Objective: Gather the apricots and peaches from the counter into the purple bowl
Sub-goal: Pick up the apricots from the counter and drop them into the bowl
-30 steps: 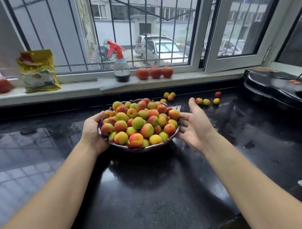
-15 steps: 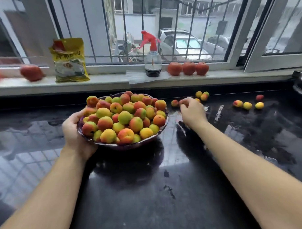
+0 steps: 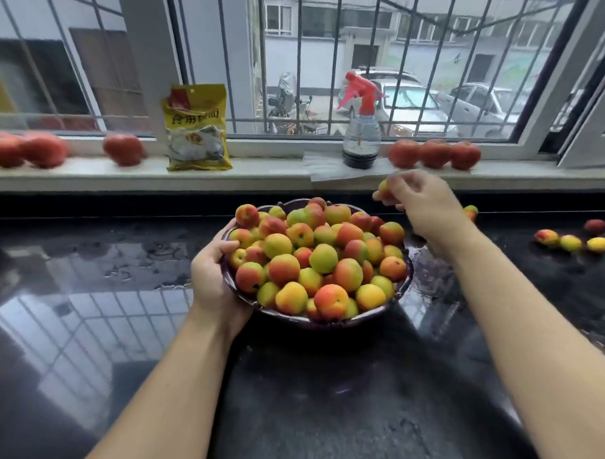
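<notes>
The purple bowl (image 3: 335,320) stands mid-counter, heaped with several yellow, green and red apricots and peaches (image 3: 321,259). My left hand (image 3: 211,273) grips the bowl's left rim, thumb resting on the fruit. My right hand (image 3: 418,204) hovers above the bowl's far right edge, fingertips pinched on a small yellow apricot (image 3: 383,187). Loose fruit lies on the black counter: one (image 3: 471,211) just behind my right wrist, partly hidden, and a row of three (image 3: 570,242) plus a red one (image 3: 595,225) at the far right.
On the white windowsill stand a yellow bag (image 3: 197,130), a red-topped spray bottle (image 3: 361,138) and large red peaches at left (image 3: 44,150) and right (image 3: 434,154). The black counter (image 3: 91,305) is wet and glossy. A barred window rises behind.
My right hand has picked a small apricot off the counter behind the bowl and lifted it up over the bowl's right edge. My left hand keeps its hold on the rim. The camera has panned left.
</notes>
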### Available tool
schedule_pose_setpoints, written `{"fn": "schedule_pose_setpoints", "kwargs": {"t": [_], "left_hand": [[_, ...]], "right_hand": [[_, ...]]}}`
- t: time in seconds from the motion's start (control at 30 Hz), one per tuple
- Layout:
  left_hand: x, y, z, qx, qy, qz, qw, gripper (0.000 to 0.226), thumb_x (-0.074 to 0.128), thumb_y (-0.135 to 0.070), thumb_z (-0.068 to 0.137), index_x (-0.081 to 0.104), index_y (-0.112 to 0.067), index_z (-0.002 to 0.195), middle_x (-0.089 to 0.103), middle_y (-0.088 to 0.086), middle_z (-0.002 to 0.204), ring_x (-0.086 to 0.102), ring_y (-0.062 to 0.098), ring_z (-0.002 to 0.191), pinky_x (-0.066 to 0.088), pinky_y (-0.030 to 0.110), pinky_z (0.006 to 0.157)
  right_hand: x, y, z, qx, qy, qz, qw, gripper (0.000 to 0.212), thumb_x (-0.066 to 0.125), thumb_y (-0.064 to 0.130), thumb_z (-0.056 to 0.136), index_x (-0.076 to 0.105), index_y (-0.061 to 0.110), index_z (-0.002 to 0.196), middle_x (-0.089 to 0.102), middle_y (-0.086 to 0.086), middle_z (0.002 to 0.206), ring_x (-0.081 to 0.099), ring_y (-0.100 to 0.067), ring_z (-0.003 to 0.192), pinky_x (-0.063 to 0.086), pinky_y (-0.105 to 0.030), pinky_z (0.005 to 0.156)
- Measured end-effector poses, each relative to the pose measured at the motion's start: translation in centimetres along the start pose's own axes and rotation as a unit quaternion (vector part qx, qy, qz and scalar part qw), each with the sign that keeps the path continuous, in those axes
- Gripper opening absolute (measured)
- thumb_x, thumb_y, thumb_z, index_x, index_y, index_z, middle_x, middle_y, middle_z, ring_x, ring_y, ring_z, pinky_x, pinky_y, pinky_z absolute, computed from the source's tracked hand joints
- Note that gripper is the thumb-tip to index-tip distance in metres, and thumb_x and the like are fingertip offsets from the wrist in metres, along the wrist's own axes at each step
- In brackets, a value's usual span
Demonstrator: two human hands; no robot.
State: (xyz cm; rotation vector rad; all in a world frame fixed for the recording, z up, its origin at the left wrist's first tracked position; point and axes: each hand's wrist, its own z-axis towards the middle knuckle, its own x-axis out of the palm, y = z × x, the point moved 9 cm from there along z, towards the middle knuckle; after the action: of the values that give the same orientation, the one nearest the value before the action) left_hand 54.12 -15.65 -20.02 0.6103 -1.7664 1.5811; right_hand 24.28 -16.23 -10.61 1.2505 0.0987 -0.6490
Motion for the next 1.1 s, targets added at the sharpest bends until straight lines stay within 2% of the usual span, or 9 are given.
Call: {"fn": "schedule_pose_setpoints", "kwargs": {"t": [0.2, 0.3, 0.37, 0.5, 0.57, 0.63, 0.73, 0.87, 1.1], "left_hand": [[-0.6, 0.0, 0.1, -0.003, -0.029, 0.015, 0.999, 0.062, 0.03, -0.038, 0.109, 0.059, 0.007, 0.141, 0.068, 0.03, 0.137, 0.066, 0.048, 0.129, 0.052, 0.057, 0.107], [-0.3, 0.5, -0.1, -0.034, -0.028, 0.022, 0.999, 0.066, 0.029, -0.045, 0.111, 0.056, 0.003, 0.147, 0.069, 0.027, 0.138, 0.07, 0.044, 0.124, 0.053, 0.053, 0.1], [0.1, 0.9, -0.2, -0.051, -0.018, 0.022, 0.998, 0.069, 0.028, -0.051, 0.111, 0.055, -0.001, 0.15, 0.066, 0.026, 0.144, 0.067, 0.044, 0.129, 0.051, 0.054, 0.105], [0.4, 1.5, -0.4, -0.083, -0.007, 0.025, 0.996, 0.073, 0.025, -0.058, 0.111, 0.058, -0.005, 0.148, 0.069, 0.025, 0.14, 0.069, 0.043, 0.125, 0.06, 0.057, 0.1], [0.4, 1.7, -0.4, -0.089, -0.003, 0.027, 0.996, 0.069, 0.026, -0.053, 0.112, 0.059, -0.005, 0.148, 0.07, 0.024, 0.139, 0.07, 0.042, 0.124, 0.059, 0.058, 0.095], [0.5, 1.7, -0.4, -0.083, -0.003, 0.034, 0.996, 0.065, 0.029, -0.05, 0.112, 0.06, -0.005, 0.148, 0.07, 0.023, 0.139, 0.07, 0.042, 0.124, 0.059, 0.058, 0.095], [0.5, 1.7, -0.4, -0.073, -0.002, 0.044, 0.996, 0.062, 0.031, -0.047, 0.112, 0.061, -0.005, 0.146, 0.069, 0.023, 0.14, 0.069, 0.043, 0.126, 0.057, 0.059, 0.105], [0.7, 1.6, -0.5, -0.066, 0.009, 0.046, 0.997, 0.062, 0.034, -0.047, 0.112, 0.057, -0.005, 0.152, 0.067, 0.023, 0.143, 0.066, 0.044, 0.131, 0.045, 0.06, 0.118], [1.1, 1.7, -1.1, -0.048, 0.017, 0.045, 0.998, 0.062, 0.036, -0.042, 0.109, 0.055, 0.0, 0.151, 0.066, 0.026, 0.143, 0.065, 0.045, 0.131, 0.043, 0.059, 0.119]], "right_hand": [[2.4, 6.9, -3.8, -0.069, 0.1, -0.094, 0.988, 0.017, 0.065, 0.042, 0.095, 0.071, 0.03, 0.104, 0.071, 0.009, 0.095, 0.066, -0.006, 0.087, 0.05, -0.026, 0.073], [4.1, 6.7, -4.1, -0.089, 0.115, -0.182, 0.972, 0.021, 0.069, 0.043, 0.091, 0.073, 0.033, 0.109, 0.072, 0.013, 0.1, 0.064, -0.002, 0.092, 0.052, -0.026, 0.082], [4.3, 6.3, -3.9, -0.089, 0.113, -0.185, 0.972, 0.026, 0.066, 0.043, 0.093, 0.072, 0.032, 0.116, 0.072, 0.014, 0.105, 0.064, -0.001, 0.099, 0.051, -0.026, 0.089], [-1.3, 4.8, -2.1, -0.044, -0.01, -0.051, 0.998, 0.026, 0.057, 0.035, 0.101, 0.072, 0.023, 0.118, 0.072, 0.008, 0.108, 0.062, -0.003, 0.101, 0.043, -0.017, 0.08], [-4.7, 0.9, -0.9, 0.008, -0.074, -0.081, 0.994, 0.024, 0.055, 0.028, 0.101, 0.072, 0.022, 0.115, 0.073, -0.001, 0.108, 0.064, -0.01, 0.09, 0.045, -0.02, 0.07], [-6.1, -4.3, -0.3, 0.066, -0.086, -0.2, 0.974, 0.031, 0.053, 0.022, 0.098, 0.068, 0.021, 0.125, 0.07, -0.007, 0.122, 0.065, -0.021, 0.099, 0.049, -0.027, 0.084], [-4.9, -10.7, -0.2, 0.086, -0.042, -0.325, 0.941, 0.042, 0.051, 0.025, 0.098, 0.057, 0.021, 0.14, 0.047, -0.014, 0.15, 0.041, -0.035, 0.137, 0.028, -0.041, 0.114], [-2.5, -13.3, -0.6, 0.081, 0.016, -0.374, 0.924, 0.045, 0.052, 0.025, 0.098, 0.049, 0.023, 0.144, 0.041, -0.014, 0.151, 0.038, -0.042, 0.132, 0.028, -0.044, 0.113], [-4.1, -12.0, -1.0, 0.073, -0.067, -0.317, 0.943, 0.045, 0.053, 0.005, 0.093, 0.054, 0.014, 0.136, 0.052, -0.02, 0.134, 0.049, -0.042, 0.121, 0.042, -0.045, 0.101]]}}
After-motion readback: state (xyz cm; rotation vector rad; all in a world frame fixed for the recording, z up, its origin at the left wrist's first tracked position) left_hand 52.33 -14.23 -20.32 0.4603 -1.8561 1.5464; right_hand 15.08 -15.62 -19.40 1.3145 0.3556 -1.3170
